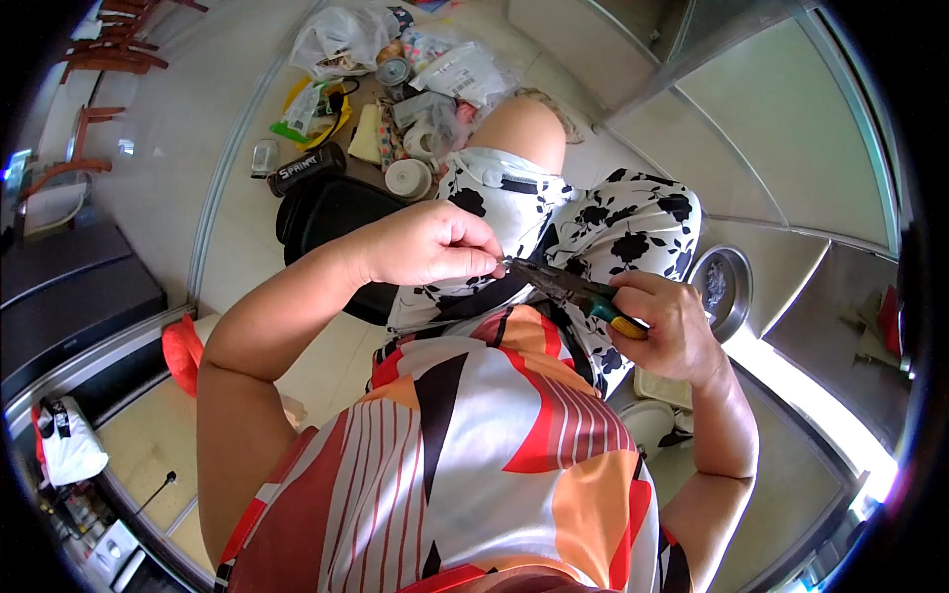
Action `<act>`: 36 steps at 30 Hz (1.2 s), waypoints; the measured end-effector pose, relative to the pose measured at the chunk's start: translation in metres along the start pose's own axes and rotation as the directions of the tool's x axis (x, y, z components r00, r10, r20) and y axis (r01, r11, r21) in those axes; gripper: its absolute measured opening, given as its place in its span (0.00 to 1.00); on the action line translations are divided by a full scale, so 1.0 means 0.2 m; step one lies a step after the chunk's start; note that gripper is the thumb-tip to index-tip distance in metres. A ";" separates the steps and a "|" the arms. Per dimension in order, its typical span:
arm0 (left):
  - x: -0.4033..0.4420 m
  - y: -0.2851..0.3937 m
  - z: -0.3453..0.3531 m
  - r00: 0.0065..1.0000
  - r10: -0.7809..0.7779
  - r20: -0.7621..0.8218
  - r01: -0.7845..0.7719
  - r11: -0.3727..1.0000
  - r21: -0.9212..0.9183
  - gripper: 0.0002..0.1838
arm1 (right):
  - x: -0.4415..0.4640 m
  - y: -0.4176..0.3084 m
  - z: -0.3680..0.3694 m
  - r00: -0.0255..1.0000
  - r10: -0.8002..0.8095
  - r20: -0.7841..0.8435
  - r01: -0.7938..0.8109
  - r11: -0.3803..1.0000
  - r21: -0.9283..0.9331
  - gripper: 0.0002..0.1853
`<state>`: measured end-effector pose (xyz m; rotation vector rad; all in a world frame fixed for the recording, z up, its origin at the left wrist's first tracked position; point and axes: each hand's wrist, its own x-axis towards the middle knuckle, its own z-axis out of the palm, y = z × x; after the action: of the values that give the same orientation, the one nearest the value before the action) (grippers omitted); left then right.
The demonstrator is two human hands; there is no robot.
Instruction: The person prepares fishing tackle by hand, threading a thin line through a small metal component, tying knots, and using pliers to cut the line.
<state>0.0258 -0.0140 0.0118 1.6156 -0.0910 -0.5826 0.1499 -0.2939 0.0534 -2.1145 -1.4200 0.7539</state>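
Note:
My right hand (672, 326) is wrapped round the green and yellow handles of a pair of pliers (563, 285). The dark jaws point left, over my lap. Thumb and forefinger of my left hand (435, 242) are pinched together at the tip of the jaws. A tiny shiny piece (505, 262) shows there between fingertips and jaws; it is too small to name. Under both hands lie the white trousers (613, 222) with black flowers that I wear.
On the floor ahead are plastic bags (341, 40), a black bottle (306, 168), a white roll (408, 179) and other loose items. A metal bowl (741, 287) stands right of my knee. A black seat (331, 222) is at my left, cabinets (791, 128) at the right.

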 end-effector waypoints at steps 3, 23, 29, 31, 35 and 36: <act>0.00 0.01 0.02 0.999 0.018 -0.049 -0.014 0.996 0.083 0.09 | 0.00 -0.01 -0.01 1.000 0.017 0.016 -0.017 1.000 -0.020 0.10; 0.02 0.03 0.13 0.772 0.620 -0.138 -0.180 0.423 0.888 0.05 | -0.08 0.13 0.15 0.839 0.114 0.533 -0.532 0.379 0.757 0.07; -0.01 0.05 0.14 0.686 0.726 0.049 -0.262 0.183 0.948 0.06 | -0.11 0.15 0.18 0.748 -0.148 0.648 -0.662 -0.085 0.745 0.17; -0.02 0.05 0.13 0.704 0.707 0.069 -0.276 0.183 0.944 0.07 | -0.14 0.18 0.24 0.748 -0.198 0.633 -0.661 -0.144 0.736 0.19; 0.06 -0.01 0.11 0.820 0.546 -0.172 -0.156 0.503 0.850 0.07 | -0.13 0.20 0.29 0.860 -0.168 0.482 -0.510 -0.337 0.792 0.22; 0.07 -0.03 0.10 0.838 0.495 -0.230 -0.130 0.589 0.798 0.07 | -0.12 0.22 0.30 0.872 -0.150 0.467 -0.490 -0.294 0.821 0.23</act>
<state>0.0279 -0.0360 0.0016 2.4546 -0.3321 0.1822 0.1325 -0.3270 -0.0151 -0.6156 -0.0077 1.7562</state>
